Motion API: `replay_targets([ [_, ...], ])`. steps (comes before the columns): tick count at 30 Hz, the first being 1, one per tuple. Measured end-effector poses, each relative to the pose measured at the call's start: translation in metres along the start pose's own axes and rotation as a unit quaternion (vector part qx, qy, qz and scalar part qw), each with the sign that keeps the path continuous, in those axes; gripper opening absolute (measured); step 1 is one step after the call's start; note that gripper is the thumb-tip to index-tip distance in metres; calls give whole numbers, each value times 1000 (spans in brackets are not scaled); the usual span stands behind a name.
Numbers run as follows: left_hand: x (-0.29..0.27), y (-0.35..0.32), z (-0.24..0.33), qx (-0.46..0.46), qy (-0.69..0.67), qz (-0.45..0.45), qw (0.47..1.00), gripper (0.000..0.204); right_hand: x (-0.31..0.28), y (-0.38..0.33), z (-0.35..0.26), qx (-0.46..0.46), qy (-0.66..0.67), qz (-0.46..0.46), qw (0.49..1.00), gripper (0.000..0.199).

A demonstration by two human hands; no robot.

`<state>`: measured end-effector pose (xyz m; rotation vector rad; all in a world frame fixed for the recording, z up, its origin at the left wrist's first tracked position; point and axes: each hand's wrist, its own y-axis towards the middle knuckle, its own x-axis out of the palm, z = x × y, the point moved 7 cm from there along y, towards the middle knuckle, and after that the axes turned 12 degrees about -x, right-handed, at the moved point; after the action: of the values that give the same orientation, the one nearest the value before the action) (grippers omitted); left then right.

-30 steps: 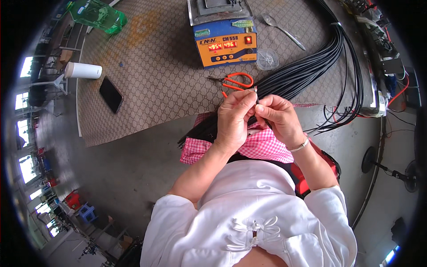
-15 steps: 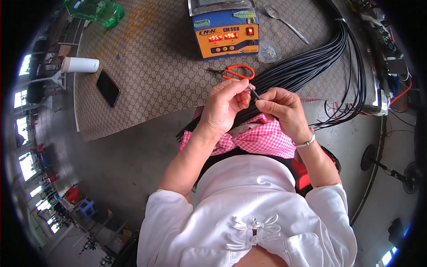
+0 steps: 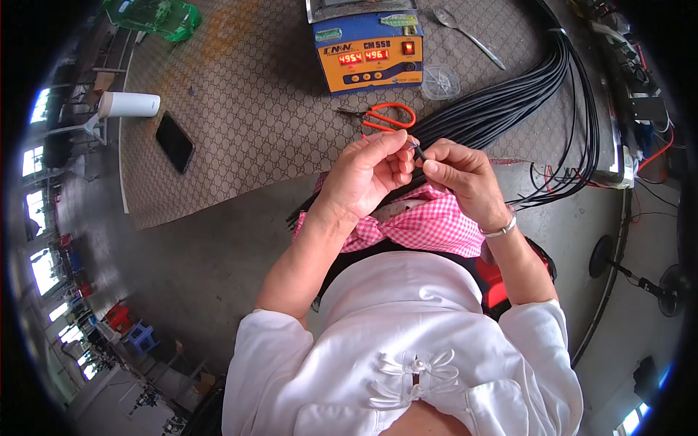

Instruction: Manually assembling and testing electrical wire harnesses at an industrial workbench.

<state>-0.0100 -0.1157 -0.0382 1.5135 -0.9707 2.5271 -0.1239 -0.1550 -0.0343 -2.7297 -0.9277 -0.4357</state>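
Observation:
Just in front of the table's near edge, both my hands meet over a black cable [image 3: 420,154]. My right hand [image 3: 465,178] is closed round the cable close to its end, thumb on top. With thumb and fingertips, my left hand [image 3: 369,168] pinches the thin wires at the cable's tip; their detail is too small to make out. Beyond my fingers, orange-handled cutters [image 3: 389,116] lie on the table. A thick bundle of black cables [image 3: 502,105] runs from the back right toward my lap, passing behind my hands.
An orange and blue soldering station [image 3: 369,62] stands at the back of the patterned table [image 3: 247,123]. By it are a clear plastic dish [image 3: 440,82] and a metal spoon [image 3: 469,38]. Leftward are a phone [image 3: 175,142], a white cup [image 3: 131,105] and a green bottle [image 3: 156,16]. Pink checked cloth [image 3: 429,225] covers my lap.
My right fingers have shifted slightly up and left along the cable, nearer its tip and my left fingertips. Both hands keep their hold.

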Motion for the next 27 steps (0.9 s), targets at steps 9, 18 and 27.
replay_targets([
  [9, 7, -6, 0, 48, 28, -3, 998, 21, -4, 1, -5, -48, 18, 18, 999, 7],
  [18, 5, -5, -1, 76, 44, -21, 996, 20, -4, 2, -3, -37, 21, 21, 999, 7],
  [27, 1, -5, 3, 76, 70, 0, 995, 22, -2, 2, -2, -25, 12, 15, 1000, 7],
])
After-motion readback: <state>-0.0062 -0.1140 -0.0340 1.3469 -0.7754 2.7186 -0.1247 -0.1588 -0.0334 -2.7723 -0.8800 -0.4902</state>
